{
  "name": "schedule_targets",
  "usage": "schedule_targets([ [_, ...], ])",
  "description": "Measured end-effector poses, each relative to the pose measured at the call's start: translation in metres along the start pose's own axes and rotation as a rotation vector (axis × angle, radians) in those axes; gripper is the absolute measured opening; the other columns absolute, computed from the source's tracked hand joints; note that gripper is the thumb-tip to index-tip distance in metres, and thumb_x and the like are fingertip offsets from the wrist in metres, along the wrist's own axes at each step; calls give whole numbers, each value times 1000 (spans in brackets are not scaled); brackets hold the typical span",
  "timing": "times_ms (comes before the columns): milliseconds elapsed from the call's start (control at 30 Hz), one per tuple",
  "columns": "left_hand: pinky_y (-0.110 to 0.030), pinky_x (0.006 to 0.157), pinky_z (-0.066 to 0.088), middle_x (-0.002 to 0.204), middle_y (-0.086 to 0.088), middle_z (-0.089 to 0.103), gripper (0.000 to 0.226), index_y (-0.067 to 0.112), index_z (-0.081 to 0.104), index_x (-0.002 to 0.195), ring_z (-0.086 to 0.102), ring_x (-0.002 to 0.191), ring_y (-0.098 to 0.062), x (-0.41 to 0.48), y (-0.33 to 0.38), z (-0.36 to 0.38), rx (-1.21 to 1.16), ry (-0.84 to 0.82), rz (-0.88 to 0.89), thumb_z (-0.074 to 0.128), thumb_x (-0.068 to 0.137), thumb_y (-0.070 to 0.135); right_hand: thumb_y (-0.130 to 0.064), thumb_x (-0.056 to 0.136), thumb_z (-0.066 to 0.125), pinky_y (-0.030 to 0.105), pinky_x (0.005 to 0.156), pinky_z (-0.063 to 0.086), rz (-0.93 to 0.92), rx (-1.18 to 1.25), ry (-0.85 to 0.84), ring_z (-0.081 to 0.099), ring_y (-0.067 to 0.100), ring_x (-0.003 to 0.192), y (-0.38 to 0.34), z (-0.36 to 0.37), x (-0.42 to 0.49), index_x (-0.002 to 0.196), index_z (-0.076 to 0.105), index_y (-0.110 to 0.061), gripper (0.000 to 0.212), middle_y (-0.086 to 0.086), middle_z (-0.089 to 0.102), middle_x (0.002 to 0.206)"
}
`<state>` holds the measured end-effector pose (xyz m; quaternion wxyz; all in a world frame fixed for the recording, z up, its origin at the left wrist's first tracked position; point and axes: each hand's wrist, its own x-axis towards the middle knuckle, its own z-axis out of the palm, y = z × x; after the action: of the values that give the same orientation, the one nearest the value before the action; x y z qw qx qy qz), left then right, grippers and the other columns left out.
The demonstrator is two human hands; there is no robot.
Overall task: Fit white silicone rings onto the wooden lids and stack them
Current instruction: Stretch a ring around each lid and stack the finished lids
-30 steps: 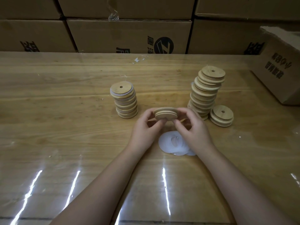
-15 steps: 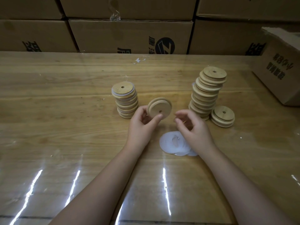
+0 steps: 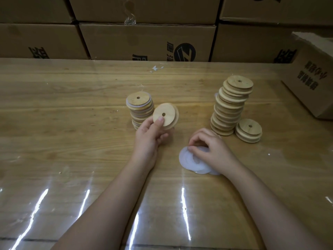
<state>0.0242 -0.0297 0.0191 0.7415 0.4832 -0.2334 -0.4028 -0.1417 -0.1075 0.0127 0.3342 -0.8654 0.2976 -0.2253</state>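
- Left hand (image 3: 149, 139): grip pinches one wooden lid (image 3: 164, 114) at its lower rim, thumb on the near face and fingers behind. The lid is held up off the counter (image 3: 72, 123), tilted on edge, just in front of the ringed stack (image 3: 139, 109).
- Right hand (image 3: 212, 147): fingers curled, tips down on the far edge of the silicone rings (image 3: 194, 162), which lie in a loose flat pile on the counter. Cannot tell whether a ring is pinched or only touched.
- Lid, judged: light, rigid wood with smooth faces and a small centre hole. A rim pinch leaves the grooved edge free for the ring.
- Rings, judged: thin, floppy, probably clingy, so two may lift together. Peel one by its edge, then stretch it round the lid with both hands.
- Supply: the tall bare stack (image 3: 232, 107) leans unevenly and the short stack (image 3: 249, 129) sits just beside it; a knock could topple the tall one.
- Ringed stack shows white at the lid edges; the finished lid goes on top, set down flat.
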Motion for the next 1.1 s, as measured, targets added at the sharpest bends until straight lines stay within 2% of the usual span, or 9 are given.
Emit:
schedule_targets([
  [133, -15, 56, 49, 68, 7, 66, 4, 22, 66, 84, 65, 60, -9, 2, 5, -5, -127, -7, -25, 62, 84, 22, -11, 80, 70, 12, 85, 31, -3, -3, 139, 43, 11, 98, 0, 2, 0, 79, 64, -19, 9, -6, 55, 94],
  [200, -15, 55, 48, 66, 8, 65, 4, 23, 67, 83, 62, 56, -8, 2, 4, -5, -109, -12, -16, 63, 82, 24, -11, 80, 71, 7, 80, 30, 7, 12, 194, 42, 6, 90, 1, 1, 1, 78, 64, -20, 11, -11, 53, 86],
  [300, -15, 53, 46, 68, 8, 65, 7, 21, 64, 94, 60, 53, -7, 2, 2, -5, -41, -17, -1, 60, 88, 20, -12, 82, 69, 7, 71, 33, 52, 59, 172, 45, 1, 79, 2, -1, 1, 82, 63, -25, 14, -16, 52, 75],
  [400, -16, 53, 45, 80, 6, 69, 16, 22, 59, 105, 63, 56, -10, 1, 0, -2, 36, -25, 32, 58, 90, 17, -14, 84, 67, 7, 73, 33, 54, 27, 136, 45, 4, 82, 3, 0, 2, 92, 69, -21, 11, -14, 54, 79],
  [600, -25, 67, 53, 90, -1, 66, 17, 21, 62, 101, 64, 80, -19, -5, -10, 7, 365, -134, 229, 58, 91, 9, -12, 85, 65, 20, 73, 40, 52, 193, 116, 54, 12, 80, 2, -1, 0, 79, 65, -30, 19, -12, 61, 80],
  [733, -37, 71, 51, 87, 5, 65, 17, 26, 62, 96, 62, 73, -17, -5, -13, 5, 520, -164, 255, 63, 88, 11, -9, 84, 66, 29, 76, 48, 59, 358, 198, 60, 19, 80, 1, -4, -1, 82, 69, -22, 14, -7, 67, 83],
  [800, -35, 66, 50, 89, 5, 65, 17, 28, 62, 98, 59, 71, -18, -5, -15, 5, 578, -169, 254, 65, 87, 14, -8, 83, 66, 30, 76, 49, 49, 372, 226, 60, 20, 80, -1, -4, -1, 82, 69, -20, 12, -5, 66, 83],
  [967, -18, 58, 44, 87, 11, 59, 29, 34, 56, 101, 50, 59, 0, -6, -16, 5, 685, -164, 297, 68, 85, 13, -7, 84, 66, 22, 73, 44, -20, 301, 335, 54, 13, 79, -4, -5, 0, 82, 67, -17, 10, -1, 57, 88],
  [1100, -22, 59, 45, 87, 19, 60, 33, 42, 53, 95, 49, 59, -2, -6, -15, 5, 709, -195, 323, 68, 83, 16, -4, 84, 66, 18, 69, 42, -54, 232, 368, 51, 14, 71, -5, -1, -1, 83, 66, -14, 10, -1, 58, 83],
])
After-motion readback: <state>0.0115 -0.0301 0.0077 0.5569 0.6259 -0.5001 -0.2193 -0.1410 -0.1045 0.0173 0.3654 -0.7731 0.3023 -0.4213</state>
